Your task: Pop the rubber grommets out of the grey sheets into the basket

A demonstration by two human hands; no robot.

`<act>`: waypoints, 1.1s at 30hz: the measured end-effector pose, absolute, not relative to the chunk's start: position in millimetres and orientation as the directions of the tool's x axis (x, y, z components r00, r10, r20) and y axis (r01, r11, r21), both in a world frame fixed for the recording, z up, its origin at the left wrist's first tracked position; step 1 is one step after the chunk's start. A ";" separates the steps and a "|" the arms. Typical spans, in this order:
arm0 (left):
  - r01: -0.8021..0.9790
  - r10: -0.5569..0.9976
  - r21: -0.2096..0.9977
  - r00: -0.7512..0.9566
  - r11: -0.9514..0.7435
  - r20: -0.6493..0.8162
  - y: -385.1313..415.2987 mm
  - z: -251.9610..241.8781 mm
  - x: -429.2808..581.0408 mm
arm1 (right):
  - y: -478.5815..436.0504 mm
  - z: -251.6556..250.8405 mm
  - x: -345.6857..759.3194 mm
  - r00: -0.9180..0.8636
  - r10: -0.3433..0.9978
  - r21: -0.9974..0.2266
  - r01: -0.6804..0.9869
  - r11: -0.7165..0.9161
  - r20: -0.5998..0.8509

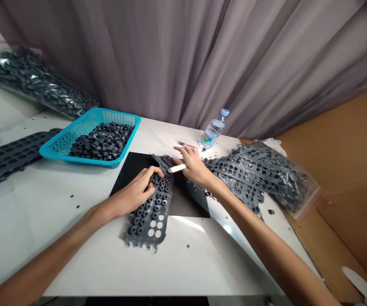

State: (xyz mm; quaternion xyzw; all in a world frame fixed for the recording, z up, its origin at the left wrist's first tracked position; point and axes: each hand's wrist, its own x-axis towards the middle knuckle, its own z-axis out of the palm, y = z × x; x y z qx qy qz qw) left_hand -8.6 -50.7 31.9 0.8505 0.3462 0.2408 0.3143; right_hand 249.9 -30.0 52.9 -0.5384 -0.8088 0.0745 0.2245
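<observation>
A dark grey perforated rubber sheet (153, 208) lies on a black mat (189, 204), its near end reaching over the white table. Ring-shaped plugs fill many of its places, while a few near holes show white through them. My left hand (138, 191) grips the sheet's left side, thumb and curled fingers on its surface. In my right hand (194, 168) is a white pen-like tool (177, 168), pointing left at the sheet's far part. The tool's tip and what it touches are too small to make out.
A blue basket (89, 160) of small dark rings stands left, before a large bag of dark pieces (36, 83). More perforated sheets (7, 155) lie far left. At right are punched sheets (243, 170) and a clear bag (293, 189). Behind are a water bottle (213, 131) and small scissors (186, 145).
</observation>
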 end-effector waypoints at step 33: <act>0.558 0.604 0.231 0.721 -0.797 0.341 -12.7 33.7 -6.0 | -80.4 58.9 262.3 0.065 0.998 -0.443 0.895 -0.051 0.017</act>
